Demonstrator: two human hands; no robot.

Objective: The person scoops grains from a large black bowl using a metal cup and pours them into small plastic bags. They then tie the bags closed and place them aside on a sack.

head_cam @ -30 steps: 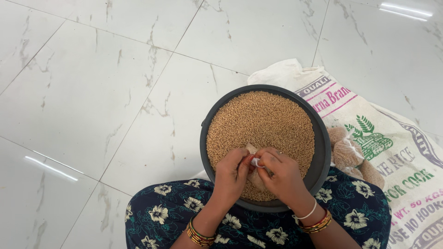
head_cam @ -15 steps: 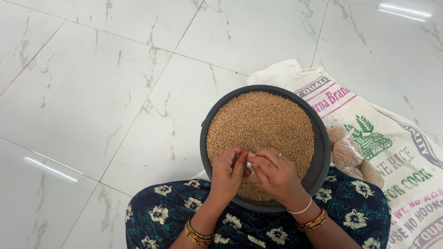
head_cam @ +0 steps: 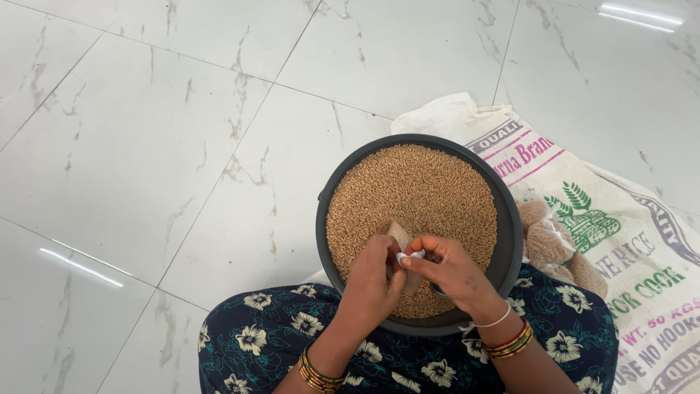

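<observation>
Grip: the left hand (head_cam: 373, 281) and the right hand (head_cam: 448, 268) meet fingertip to fingertip at lower centre of the frame, both pinching a small white scrap (head_cam: 410, 256).
Scrap's place: over the near part of the grain, just in front of a tan paper-like piece (head_cam: 401, 235) that stands up between the hands.
Hand pose: left fingers curled inward, back of hand up; right fingers bent, thumb toward the left hand; bangles on both wrists.
Container: a round dark pan (head_cam: 510, 241) resting on the person's lap, filled nearly to the rim with brown wheat grain (head_cam: 415, 190).
Around: a printed white sack (head_cam: 612, 241) at the right on the white marble floor (head_cam: 146, 146), with a clear bag of grain (head_cam: 550, 244) beside the pan.
</observation>
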